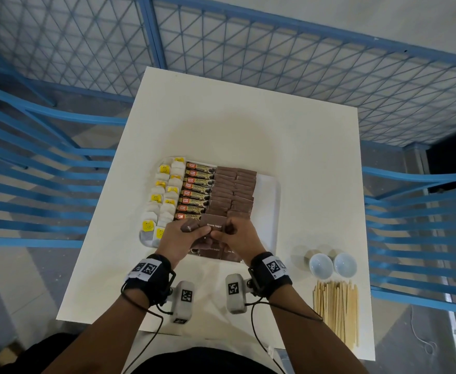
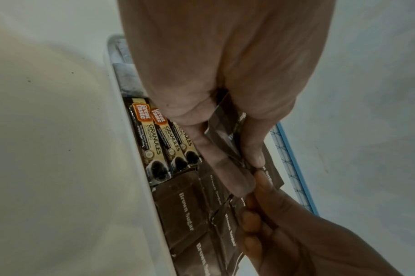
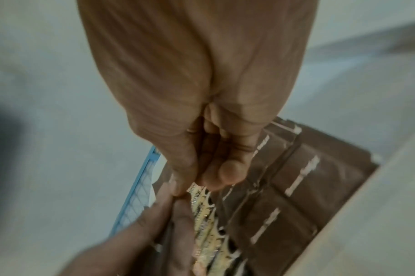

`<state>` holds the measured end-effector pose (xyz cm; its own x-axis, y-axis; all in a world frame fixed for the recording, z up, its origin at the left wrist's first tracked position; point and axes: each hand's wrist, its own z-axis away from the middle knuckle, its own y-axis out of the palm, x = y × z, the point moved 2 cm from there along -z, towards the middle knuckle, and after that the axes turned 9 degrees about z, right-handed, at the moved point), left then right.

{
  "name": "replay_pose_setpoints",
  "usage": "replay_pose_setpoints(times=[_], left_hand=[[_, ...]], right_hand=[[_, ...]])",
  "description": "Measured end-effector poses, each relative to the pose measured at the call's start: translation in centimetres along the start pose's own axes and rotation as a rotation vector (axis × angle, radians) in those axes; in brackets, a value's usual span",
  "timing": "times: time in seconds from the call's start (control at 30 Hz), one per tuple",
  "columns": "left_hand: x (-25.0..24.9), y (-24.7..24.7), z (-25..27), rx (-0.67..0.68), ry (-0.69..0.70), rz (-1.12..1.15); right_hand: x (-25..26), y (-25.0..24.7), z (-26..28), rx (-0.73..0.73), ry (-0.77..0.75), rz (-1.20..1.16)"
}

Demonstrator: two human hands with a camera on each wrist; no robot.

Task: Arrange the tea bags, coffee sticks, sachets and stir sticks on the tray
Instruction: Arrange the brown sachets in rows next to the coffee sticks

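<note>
Head view: I see my left hand (image 1: 179, 236) and right hand (image 1: 239, 234) both pinching a brown sugar sachet (image 1: 213, 224) over the tray (image 1: 271, 195)'s 6 o'clock edge; stir sticks (image 1: 336, 311) lie at 4 o'clock.

The near edge of the tray (image 1: 271, 184) is hidden at six o'clock by the left hand (image 1: 179, 237) and right hand (image 1: 239, 234); the held brown sugar sachets (image 1: 214, 222) are partly covered by fingers; the right-wrist view is blurred, sachet lettering unreadable; the tea bags' (image 1: 164, 195) tag print is too small to be read.
</note>
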<state>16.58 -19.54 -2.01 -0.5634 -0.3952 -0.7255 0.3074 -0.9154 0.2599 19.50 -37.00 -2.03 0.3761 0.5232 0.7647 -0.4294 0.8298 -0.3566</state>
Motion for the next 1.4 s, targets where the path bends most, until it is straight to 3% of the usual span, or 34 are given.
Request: replay_pose_setpoints(times=[0.4, 0.53, 0.77, 1.2, 1.4], left_hand=[[-0.2, -1.4, -0.6, -0.048, -0.002, -0.060], [-0.3, -1.7, -0.4, -0.046, 0.000, -0.115], [-0.5, -2.6, -0.9, -0.088, -0.050, -0.109], [-0.4, -3.7, -1.3, -0.108, -0.082, -0.124], [-0.1, -3.6, -1.6, -0.097, -0.085, -0.118]], right_hand=[[0.0, 0.2, -0.1, 0.028, 0.081, -0.129], [0.0, 0.5, -0.4, -0.018, 0.086, 0.030], [0.6, -0.7, -2.3, -0.227, 0.052, 0.225], [0.4, -0.7, -3.5, -0.262, 0.082, 0.335], [0.2, -0.5, -3.2, -0.366, 0.080, 0.330]])
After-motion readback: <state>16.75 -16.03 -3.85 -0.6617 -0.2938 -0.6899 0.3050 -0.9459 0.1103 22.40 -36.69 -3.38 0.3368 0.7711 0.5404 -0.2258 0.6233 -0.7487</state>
